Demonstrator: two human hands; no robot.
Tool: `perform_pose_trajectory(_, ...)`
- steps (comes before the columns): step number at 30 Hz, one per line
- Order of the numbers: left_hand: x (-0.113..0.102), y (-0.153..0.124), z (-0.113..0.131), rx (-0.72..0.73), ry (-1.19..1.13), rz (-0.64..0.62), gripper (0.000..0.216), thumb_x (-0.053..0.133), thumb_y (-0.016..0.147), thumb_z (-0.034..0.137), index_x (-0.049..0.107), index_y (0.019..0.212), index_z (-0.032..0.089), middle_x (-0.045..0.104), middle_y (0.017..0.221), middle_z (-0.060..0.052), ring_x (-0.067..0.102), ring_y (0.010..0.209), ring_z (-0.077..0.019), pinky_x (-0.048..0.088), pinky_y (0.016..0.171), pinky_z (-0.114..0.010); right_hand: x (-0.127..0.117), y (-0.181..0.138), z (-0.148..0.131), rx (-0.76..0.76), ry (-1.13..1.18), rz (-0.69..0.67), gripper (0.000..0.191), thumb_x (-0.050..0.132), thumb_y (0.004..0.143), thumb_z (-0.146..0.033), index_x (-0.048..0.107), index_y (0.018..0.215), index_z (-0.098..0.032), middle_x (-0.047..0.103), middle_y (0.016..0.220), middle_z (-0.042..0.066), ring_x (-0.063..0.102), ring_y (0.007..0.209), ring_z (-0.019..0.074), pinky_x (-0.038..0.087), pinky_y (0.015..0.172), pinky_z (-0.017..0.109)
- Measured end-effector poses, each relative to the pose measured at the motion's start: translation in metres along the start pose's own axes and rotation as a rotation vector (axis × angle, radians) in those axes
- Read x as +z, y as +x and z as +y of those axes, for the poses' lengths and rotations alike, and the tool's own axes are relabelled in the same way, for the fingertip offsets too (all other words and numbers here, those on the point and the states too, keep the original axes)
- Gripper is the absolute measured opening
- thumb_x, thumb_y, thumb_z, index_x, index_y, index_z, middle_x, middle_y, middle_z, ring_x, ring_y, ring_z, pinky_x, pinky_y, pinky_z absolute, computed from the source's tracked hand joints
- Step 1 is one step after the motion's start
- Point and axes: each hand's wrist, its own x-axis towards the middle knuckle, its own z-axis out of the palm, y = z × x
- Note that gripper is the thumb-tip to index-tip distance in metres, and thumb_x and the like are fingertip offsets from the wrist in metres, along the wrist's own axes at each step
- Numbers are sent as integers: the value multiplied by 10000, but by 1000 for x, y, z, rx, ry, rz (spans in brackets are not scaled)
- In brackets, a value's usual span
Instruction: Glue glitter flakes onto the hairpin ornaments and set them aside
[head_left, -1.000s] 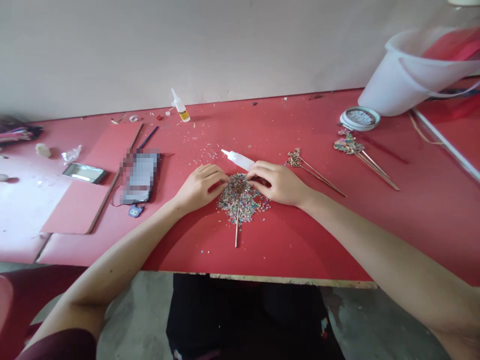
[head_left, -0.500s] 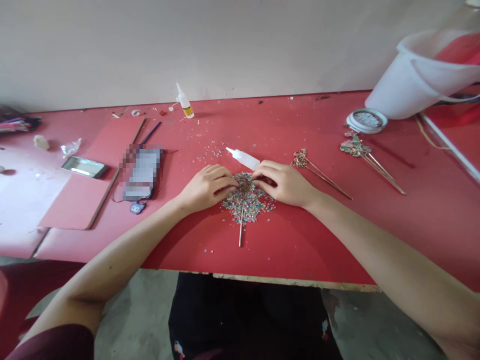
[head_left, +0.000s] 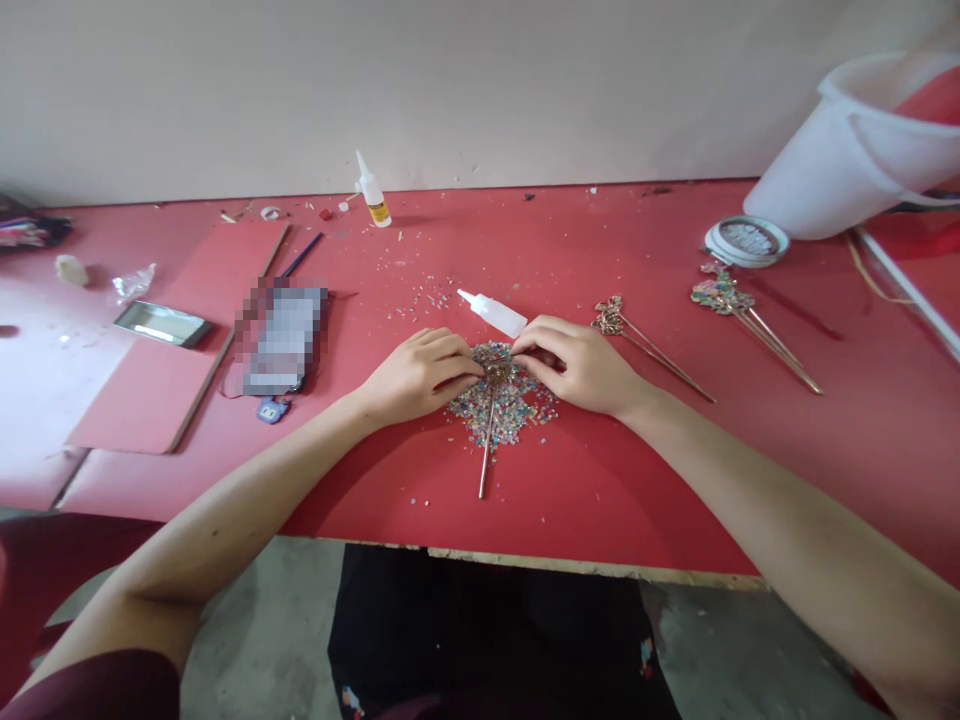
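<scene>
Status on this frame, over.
Left hand, right hand pinch hairpin at its head. Stem lies across bead pile. Glue bottle lies behind right hand.

A glue bottle (head_left: 373,200) stands by the wall (head_left: 480,90), a white bucket (head_left: 847,165) right, perhaps a phone (head_left: 279,338) left.

matt red tabletop (head_left: 600,470), shiny gold metal hairpin (head_left: 487,450), glittery beads (head_left: 510,405), translucent plastic glue btl (head_left: 495,313)

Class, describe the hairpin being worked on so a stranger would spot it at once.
On the red table, find the heap of tiny coloured bits. The hairpin lies on it, stem toward the person. Unlike the loose hairpins further right, the left hand and right hand hold its head.
</scene>
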Motion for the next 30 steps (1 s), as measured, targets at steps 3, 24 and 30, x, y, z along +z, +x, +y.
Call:
perform_pose_trajectory(3,-1,1,2,26,-2,-4,180,516,949,256,679,971,181,669,930,-57,573,850,-153,477,805,-316,0,-1,1,21,5,17,79,564,888,-190,621,943,-198,654,971,48,590,753,147,459,660,292)
perform_pose_trajectory(24,-4,2,2,-12,63,17,213,514,955,297,693,1036,213,635,915,-50,562,845,-152,471,774,-304,-2,0,-2,62,57,46,86,556,884,-201,630,927,-200,635,920,43,564,697,136,455,645,290)
perform_pose_trajectory(30,-4,1,1,-32,75,33,223,522,949,291,689,1060,194,633,911,-56,558,837,-155,474,775,-310,-2,0,-2,83,56,45,93,552,887,-218,633,932,-207,638,927,46,562,701,140,449,641,294)
